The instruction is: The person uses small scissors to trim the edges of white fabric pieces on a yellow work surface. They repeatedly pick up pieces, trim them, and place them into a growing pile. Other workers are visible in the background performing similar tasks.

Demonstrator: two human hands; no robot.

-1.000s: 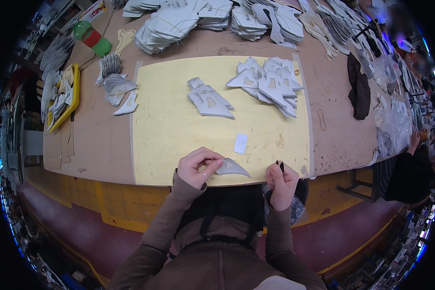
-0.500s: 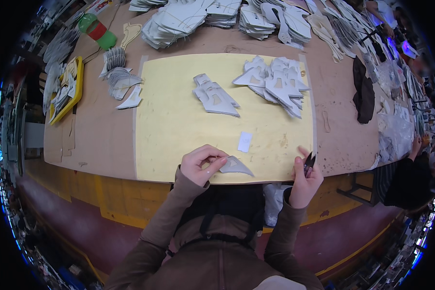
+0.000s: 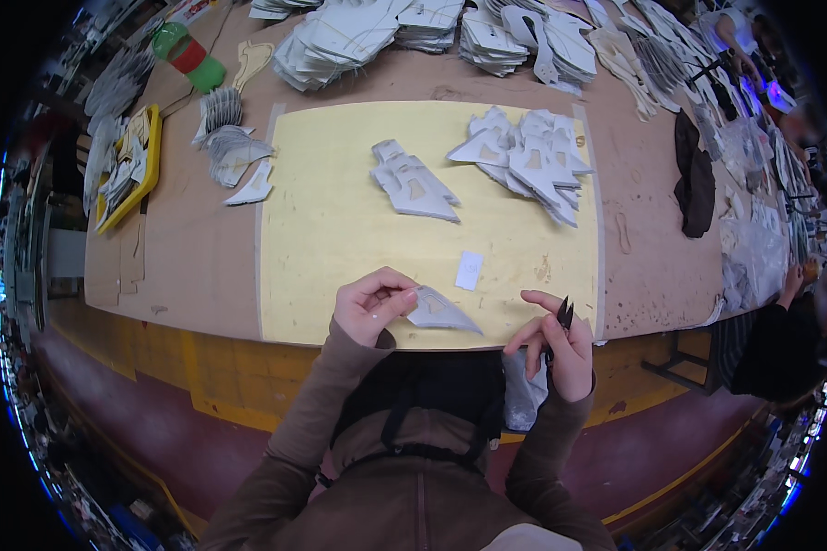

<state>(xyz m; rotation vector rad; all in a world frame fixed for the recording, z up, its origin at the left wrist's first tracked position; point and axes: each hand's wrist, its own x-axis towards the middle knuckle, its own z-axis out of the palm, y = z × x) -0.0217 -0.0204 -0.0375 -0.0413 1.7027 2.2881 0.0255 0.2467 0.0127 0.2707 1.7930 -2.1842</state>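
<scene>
Between thumb and fingers, my left hand (image 3: 374,305) pinches the left end of a grey-white cut piece (image 3: 443,311), curved to a point and with a small opening in it. The piece is near the front edge of the yellow sheet (image 3: 331,248). My right hand (image 3: 560,347) holds small dark thread snips (image 3: 566,313) against the palm, blades pointing up, with the index finger stretched out to the left. A small white paper slip (image 3: 469,270) lies just beyond the piece. Farther off are a small stack of similar pieces (image 3: 416,187) and a larger loose pile (image 3: 524,158).
Along the far edge stand several stacks of white pieces (image 3: 335,41). At the left are a green bottle (image 3: 187,57), a yellow tray (image 3: 153,174) of pieces and fanned pieces (image 3: 233,152). Dark cloth (image 3: 693,174) and clear plastic bags (image 3: 753,248) lie right, near another person's arm (image 3: 787,286).
My right hand has moved left toward the piece, its index finger now extended and the snips still held. My left hand has shifted slightly left and up with the piece.
</scene>
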